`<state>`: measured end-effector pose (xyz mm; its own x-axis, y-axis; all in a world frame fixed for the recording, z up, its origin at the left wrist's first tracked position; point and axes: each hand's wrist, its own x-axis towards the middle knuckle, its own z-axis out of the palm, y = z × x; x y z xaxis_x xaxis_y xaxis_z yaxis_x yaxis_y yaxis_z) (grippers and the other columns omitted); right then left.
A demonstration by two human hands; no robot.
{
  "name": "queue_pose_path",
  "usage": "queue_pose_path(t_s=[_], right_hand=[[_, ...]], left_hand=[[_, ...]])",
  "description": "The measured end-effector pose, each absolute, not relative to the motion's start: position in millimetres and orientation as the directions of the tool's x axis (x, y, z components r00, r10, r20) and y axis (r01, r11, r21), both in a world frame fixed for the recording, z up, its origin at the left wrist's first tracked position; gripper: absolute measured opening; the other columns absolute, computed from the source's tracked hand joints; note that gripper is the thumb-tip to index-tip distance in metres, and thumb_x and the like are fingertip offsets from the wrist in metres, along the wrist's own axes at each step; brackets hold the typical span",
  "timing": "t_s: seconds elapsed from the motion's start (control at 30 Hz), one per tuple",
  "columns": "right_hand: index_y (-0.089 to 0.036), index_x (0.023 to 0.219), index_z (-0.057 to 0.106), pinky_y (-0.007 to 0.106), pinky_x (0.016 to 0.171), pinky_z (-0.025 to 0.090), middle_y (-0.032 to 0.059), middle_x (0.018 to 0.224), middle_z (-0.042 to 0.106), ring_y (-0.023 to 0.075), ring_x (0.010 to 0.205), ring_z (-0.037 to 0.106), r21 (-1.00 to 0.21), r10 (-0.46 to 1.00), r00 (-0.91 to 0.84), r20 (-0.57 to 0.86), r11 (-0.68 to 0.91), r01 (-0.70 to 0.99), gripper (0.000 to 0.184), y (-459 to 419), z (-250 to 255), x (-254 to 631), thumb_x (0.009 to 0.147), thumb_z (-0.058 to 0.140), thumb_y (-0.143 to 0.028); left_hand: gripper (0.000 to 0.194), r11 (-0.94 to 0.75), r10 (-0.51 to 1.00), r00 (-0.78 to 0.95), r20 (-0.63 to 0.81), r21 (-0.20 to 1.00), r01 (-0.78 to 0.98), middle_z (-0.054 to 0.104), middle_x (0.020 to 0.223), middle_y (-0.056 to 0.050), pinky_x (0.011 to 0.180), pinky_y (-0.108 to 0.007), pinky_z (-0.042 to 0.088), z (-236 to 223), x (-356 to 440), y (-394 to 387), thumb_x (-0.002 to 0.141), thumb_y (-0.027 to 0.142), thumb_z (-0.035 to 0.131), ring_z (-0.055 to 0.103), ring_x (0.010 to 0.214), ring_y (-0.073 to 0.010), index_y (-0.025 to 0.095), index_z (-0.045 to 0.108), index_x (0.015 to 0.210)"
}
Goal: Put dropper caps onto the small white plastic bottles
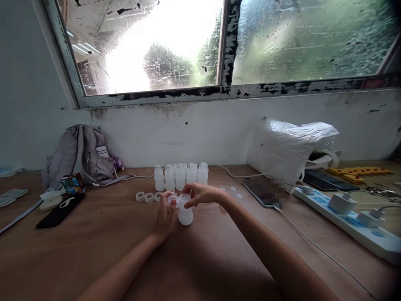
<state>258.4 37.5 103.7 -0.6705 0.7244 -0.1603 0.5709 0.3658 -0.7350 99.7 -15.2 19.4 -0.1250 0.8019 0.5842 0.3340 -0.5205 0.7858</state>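
Left grip, i.e. the left hand (165, 218): closed on a clear round plastic piece (172, 199), pinched between thumb and fingers. It sits right beside the mouth of a translucent white plastic bottle (185, 215). Fingers cover parts of the piece, so can't tell if it's a ring or a cap.

Right grip, i.e. the right hand (202, 194): thumb and fingers bent around the bottle's mouth. Can't tell whether they clamp it or only touch it. Bottle is upright on the brown table (102, 255), between both grips, no lid on. Contents: can't tell through the frosted wall.

Behind the grips: cluster of matching white bottles (180, 177), upright. Right hand hides some lower parts, and the rear ones are mostly blocked, so no firm count. Contents unreadable too.

Left of left grip: pale plastic rings (149, 197) lying in a row, the nearest partly behind the fingers. Right of right grip: small clear discs (234, 188), faint, near the forearm. Further right: phone (259, 191), screen partly pixelated, cable plugged in, then silver padded bag (286, 147), open end facing right, inside mostly dark. Far left: grey backpack (78, 150), contents hidden.
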Motion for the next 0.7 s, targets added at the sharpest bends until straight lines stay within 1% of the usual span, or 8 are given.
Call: queue_pose_path(t_s=[0.07,0.17,0.3,0.4,0.47,0.57,0.63,0.7], right_hand=[[-0.016,0.094,0.048,0.020,0.054,0.046,0.0011,0.081,0.052,0.0104,0.067,0.053,-0.772,0.701,-0.689,-0.184,0.331,0.543,0.051,38,102,258,0.053,0.069,-0.039],[-0.016,0.096,0.048,0.020,0.056,0.047,0.0020,0.086,0.052,0.0115,0.073,0.053,-0.808,0.654,-0.730,-0.199,0.312,0.499,0.054,40,98,257,0.053,0.069,-0.040],[-0.017,0.098,0.048,0.020,0.056,0.046,0.0020,0.088,0.052,0.0118,0.074,0.052,-0.808,0.627,-0.758,-0.178,0.347,0.477,0.056,41,96,255,0.053,0.069,-0.041],[-0.016,0.100,0.048,0.020,0.058,0.044,0.0009,0.084,0.053,0.0110,0.072,0.052,-0.794,0.611,-0.773,-0.172,0.378,0.476,0.054,39,97,255,0.055,0.068,-0.040],[-0.017,0.102,0.048,0.020,0.059,0.044,0.0008,0.085,0.053,0.0110,0.072,0.052,-0.784,0.584,-0.794,-0.171,0.408,0.468,0.054,37,99,256,0.056,0.068,-0.038],[-0.019,0.109,0.043,0.021,0.064,0.044,0.0016,0.092,0.053,0.0121,0.077,0.053,-0.769,0.528,-0.818,-0.229,0.417,0.485,0.062,38,100,260,0.055,0.069,-0.035],[-0.020,0.114,0.040,0.021,0.066,0.044,0.0032,0.098,0.051,0.0129,0.081,0.053,-0.756,0.539,-0.801,-0.262,0.401,0.517,0.068,40,101,264,0.055,0.069,-0.035],[-0.021,0.116,0.037,0.022,0.067,0.044,0.0047,0.103,0.049,0.0134,0.083,0.053,-0.751,0.570,-0.782,-0.252,0.395,0.530,0.070,40,104,269,0.056,0.068,-0.037]], left_hand=[[0.028,-0.542,0.784,-0.151,0.603,0.782,0.308,0.052,0.095,-0.005,0.076,-0.029,0.040,22,104,-19,0.082,0.041,0.034,0.052,0.085,-0.0162,0.020,0.042,0.098],[0.027,-0.556,0.784,-0.189,0.592,0.804,0.212,0.053,0.095,-0.005,0.078,-0.029,0.040,27,108,-21,0.082,0.041,0.035,0.052,0.087,-0.0158,0.020,0.043,0.098],[0.025,-0.573,0.793,-0.217,0.569,0.818,0.051,0.052,0.100,-0.005,0.081,-0.029,0.040,34,110,-20,0.083,0.039,0.036,0.051,0.092,-0.0155,0.021,0.041,0.100],[0.026,-0.566,0.815,-0.160,0.558,0.825,-0.006,0.050,0.106,-0.006,0.079,-0.030,0.042,33,110,-18,0.083,0.038,0.037,0.052,0.093,-0.0164,0.022,0.038,0.102],[0.027,-0.541,0.836,-0.090,0.541,0.840,0.030,0.050,0.106,-0.007,0.079,-0.030,0.042,29,110,-17,0.082,0.039,0.038,0.052,0.091,-0.0172,0.022,0.038,0.103],[0.029,-0.515,0.851,-0.037,0.524,0.847,0.134,0.052,0.102,-0.006,0.079,-0.030,0.041,23,110,-16,0.080,0.040,0.042,0.052,0.091,-0.0179,0.021,0.039,0.101],[0.029,-0.509,0.855,-0.009,0.518,0.843,0.173,0.052,0.100,-0.006,0.078,-0.030,0.041,21,110,-16,0.079,0.040,0.043,0.052,0.091,-0.0182,0.021,0.039,0.101],[0.029,-0.504,0.858,0.011,0.513,0.839,0.205,0.053,0.098,-0.005,0.075,-0.029,0.042,21,109,-15,0.078,0.039,0.045,0.052,0.090,-0.0182,0.021,0.040,0.101]])
